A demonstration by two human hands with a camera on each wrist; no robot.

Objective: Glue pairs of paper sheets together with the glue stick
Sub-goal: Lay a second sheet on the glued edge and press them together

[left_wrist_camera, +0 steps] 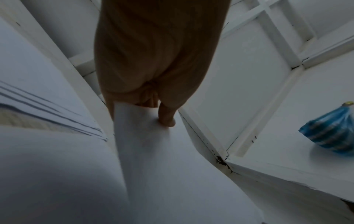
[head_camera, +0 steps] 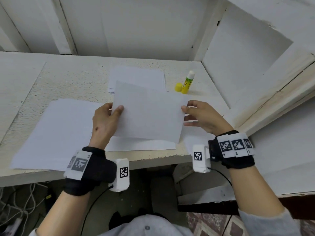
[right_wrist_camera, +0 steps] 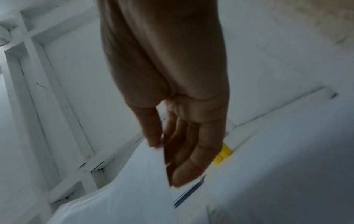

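Observation:
A white paper sheet hangs lifted above the table, tilted towards me. My left hand pinches its left edge, thumb on top. My right hand pinches its right edge between thumb and fingers. In the left wrist view the thumb presses on the sheet; in the right wrist view the fingers lie behind the sheet. Another sheet lies flat under the lifted one. The glue stick stands uncapped at the back right, its yellow cap beside it.
A stack of white sheets lies at the left of the table, and more sheets at the back centre. White panelled walls close the back and right. A blue bag sits on a side shelf.

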